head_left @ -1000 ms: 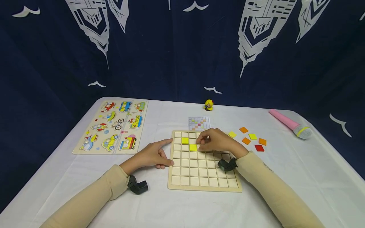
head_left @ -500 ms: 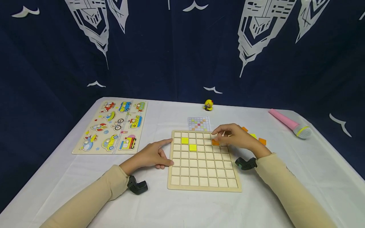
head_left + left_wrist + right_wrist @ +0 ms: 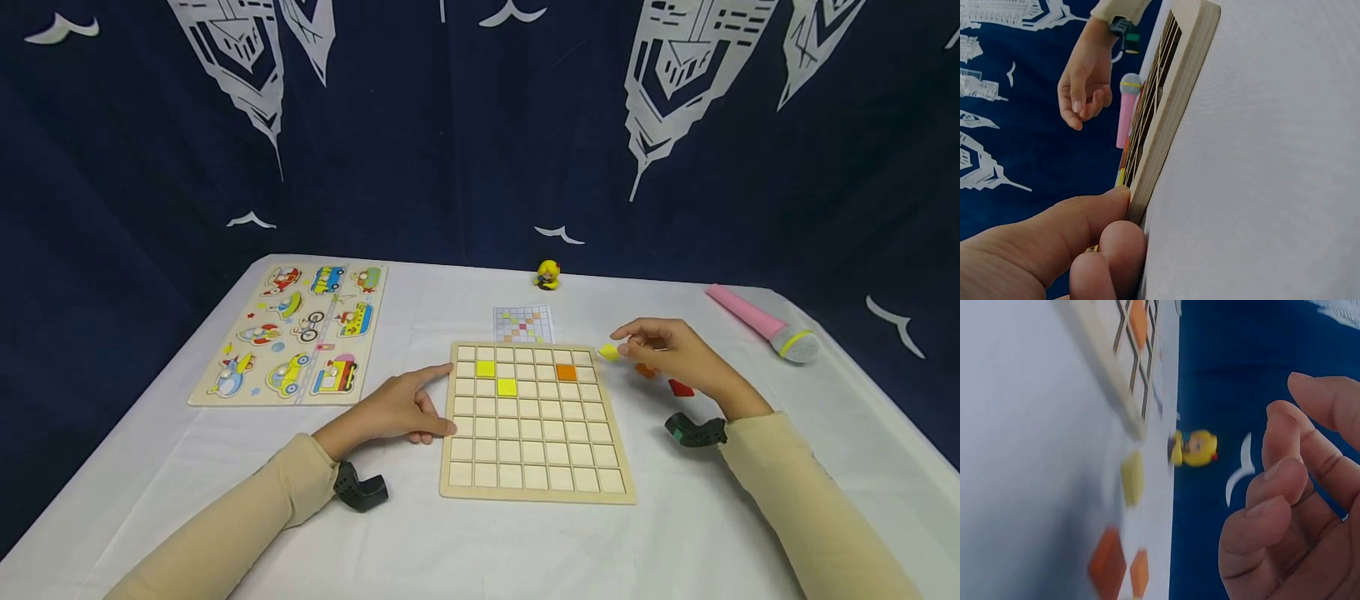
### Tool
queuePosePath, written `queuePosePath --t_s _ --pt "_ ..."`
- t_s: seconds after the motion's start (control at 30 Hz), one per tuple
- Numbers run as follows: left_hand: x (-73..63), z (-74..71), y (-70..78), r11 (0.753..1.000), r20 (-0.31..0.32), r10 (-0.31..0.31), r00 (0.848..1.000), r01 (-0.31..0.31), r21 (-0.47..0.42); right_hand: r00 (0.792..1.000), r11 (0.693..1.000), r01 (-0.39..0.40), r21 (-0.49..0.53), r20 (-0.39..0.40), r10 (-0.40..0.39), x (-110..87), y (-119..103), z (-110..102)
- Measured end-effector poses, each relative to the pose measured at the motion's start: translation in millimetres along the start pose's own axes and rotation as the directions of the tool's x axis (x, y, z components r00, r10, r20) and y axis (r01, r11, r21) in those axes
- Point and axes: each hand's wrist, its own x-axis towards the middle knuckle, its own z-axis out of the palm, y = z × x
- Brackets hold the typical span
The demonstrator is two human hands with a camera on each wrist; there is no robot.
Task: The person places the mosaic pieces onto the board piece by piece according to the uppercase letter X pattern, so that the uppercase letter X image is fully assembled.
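Note:
A wooden grid board (image 3: 532, 452) lies in the middle of the table. Two yellow tiles (image 3: 486, 368) and an orange tile (image 3: 566, 372) sit in its cells. My left hand (image 3: 396, 408) touches the board's left edge, index finger and thumb spread apart along it. Beyond the board's right side, my right hand (image 3: 671, 350) hovers over loose tiles, its fingers loosely bent. The right wrist view shows nothing between them. Just below its fingertips in the head view lies a loose yellow tile (image 3: 608, 352). A red tile (image 3: 681, 388) and an orange tile (image 3: 1107, 565) lie beneath the hand; other tiles are partly hidden.
A printed pattern card (image 3: 522, 324) lies behind the board. Left of it is a vehicle puzzle board (image 3: 288, 337). A small yellow-haired figurine (image 3: 547, 275) stands at the back, and a pink toy microphone (image 3: 761, 323) lies at the right.
My right hand has moved right, from above the board to the loose tiles. An orange tile now shows in the grid's upper right. The left hand has stayed at the board's edge.

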Motion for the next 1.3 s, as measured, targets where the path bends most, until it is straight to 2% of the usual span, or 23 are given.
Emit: queuePosePath --t_s 0.27,0.4,0.5,0.67,0.87,1.1,1.3 --pt "0.3 0.1 0.3 1.000 -0.009 -0.011 1.000 0.011 0.007 0.998 0.997 -0.066 0.035 -0.021 0.067 -8.9 26 -21" --pt "1.2 0.3 -0.6 1.000 -0.009 -0.006 1.000 0.006 0.009 0.991 0.991 -0.133 0.009 -0.024 0.133 -9.7 41 -27" --pt "1.7 0.0 -1.6 1.000 -0.009 -0.004 1.000 0.004 0.011 0.987 0.988 -0.156 -0.017 -0.030 0.155 -9.4 50 -28" --pt "1.6 -0.3 -1.9 1.000 -0.005 -0.007 1.000 0.007 0.012 0.990 0.988 -0.139 -0.070 -0.007 0.139 -8.2 62 -26" --pt "0.4 -0.7 -0.6 1.000 0.003 -0.009 1.000 0.009 -0.005 0.996 0.983 -0.082 -0.167 0.021 0.087 -8.6 64 -23" --pt "0.6 -0.8 -1.0 1.000 0.006 -0.007 1.000 0.007 -0.012 0.993 0.968 -0.113 -0.226 0.014 0.119 -7.6 62 -21" --pt "0.5 -0.9 -2.1 1.000 0.010 0.002 1.000 -0.002 -0.015 0.992 0.967 -0.115 -0.227 0.022 0.123 -8.2 61 -22"
